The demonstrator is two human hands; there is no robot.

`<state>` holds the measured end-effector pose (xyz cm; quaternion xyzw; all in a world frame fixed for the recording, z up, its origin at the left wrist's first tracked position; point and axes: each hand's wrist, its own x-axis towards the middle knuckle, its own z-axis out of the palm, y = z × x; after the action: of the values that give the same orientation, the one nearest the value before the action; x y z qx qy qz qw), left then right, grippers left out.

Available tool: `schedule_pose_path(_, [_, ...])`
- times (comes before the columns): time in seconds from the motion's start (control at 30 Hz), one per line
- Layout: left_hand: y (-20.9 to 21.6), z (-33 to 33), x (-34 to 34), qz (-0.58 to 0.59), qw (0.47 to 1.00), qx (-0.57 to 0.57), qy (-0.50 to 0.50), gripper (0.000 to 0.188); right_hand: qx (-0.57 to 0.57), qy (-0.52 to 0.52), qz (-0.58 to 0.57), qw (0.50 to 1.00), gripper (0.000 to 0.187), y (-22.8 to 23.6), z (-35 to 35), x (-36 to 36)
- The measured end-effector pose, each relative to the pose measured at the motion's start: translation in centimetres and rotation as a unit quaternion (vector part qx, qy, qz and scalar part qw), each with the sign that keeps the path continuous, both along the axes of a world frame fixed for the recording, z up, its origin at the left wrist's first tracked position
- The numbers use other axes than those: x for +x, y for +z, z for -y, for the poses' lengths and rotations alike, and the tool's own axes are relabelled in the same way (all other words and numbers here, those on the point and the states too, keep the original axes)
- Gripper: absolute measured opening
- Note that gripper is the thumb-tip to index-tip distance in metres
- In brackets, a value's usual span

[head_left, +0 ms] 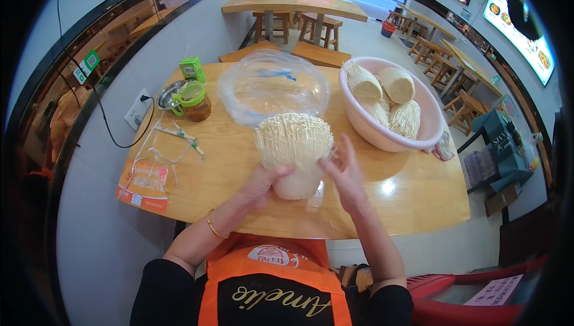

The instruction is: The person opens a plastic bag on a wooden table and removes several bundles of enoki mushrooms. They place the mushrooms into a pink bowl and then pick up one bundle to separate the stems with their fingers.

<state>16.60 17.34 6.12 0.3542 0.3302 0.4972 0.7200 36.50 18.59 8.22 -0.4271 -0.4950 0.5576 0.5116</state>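
Note:
A thick bunch of enoki mushrooms (295, 149) is held upright above the near part of the table, caps at the top and the pale base toward me. My left hand (266, 182) is closed around its lower left side, thumb across the front and the other fingers mostly hidden behind. At the bunch's right edge is my right hand (347, 176), fingers apart and slightly blurred, its thumb at or very near the stems. Several more enoki bunches (396, 85) lie in a pale pink basin (366, 124) to the right. Just beyond the held bunch spreads a clear plastic bag (272, 90).
On the wooden table (394, 206), a green-lidded jar (196, 108), a metal bowl (170, 95) and a green box (192, 69) stand at the left. Nearer lie white plastic strips (156, 154) and an orange-white packet (143, 185). A red chair (442, 290) is at lower right.

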Motion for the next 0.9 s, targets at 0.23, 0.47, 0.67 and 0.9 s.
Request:
schedule_pose_path(0.23, [-0.1, -0.8, 0.5, -0.053, 0.994, 0.096, -0.02, 0.056, 0.029, 0.063, 0.045, 0.997, 0.089, -1.1, 0.5, -1.1])
schedule_pose_path(0.47, [-0.1, -1.8, 0.7, -0.12, 0.986, 0.112, -0.015, 0.061, 0.065, 0.003, 0.092, 0.994, 0.082, -2.2, 0.1, -1.6])
schedule_pose_path(0.67, [-0.1, -2.1, 0.9, -0.125, 0.981, 0.151, -0.001, 0.057, 0.067, 0.006, 0.076, 0.995, 0.073, -1.8, -0.3, -1.4])
schedule_pose_path(0.9, [-0.6, -2.5, 0.6, -0.111, 0.984, 0.142, -0.004, 0.059, -0.012, 0.038, 0.01, 0.999, 0.074, -2.0, -0.9, -0.5])
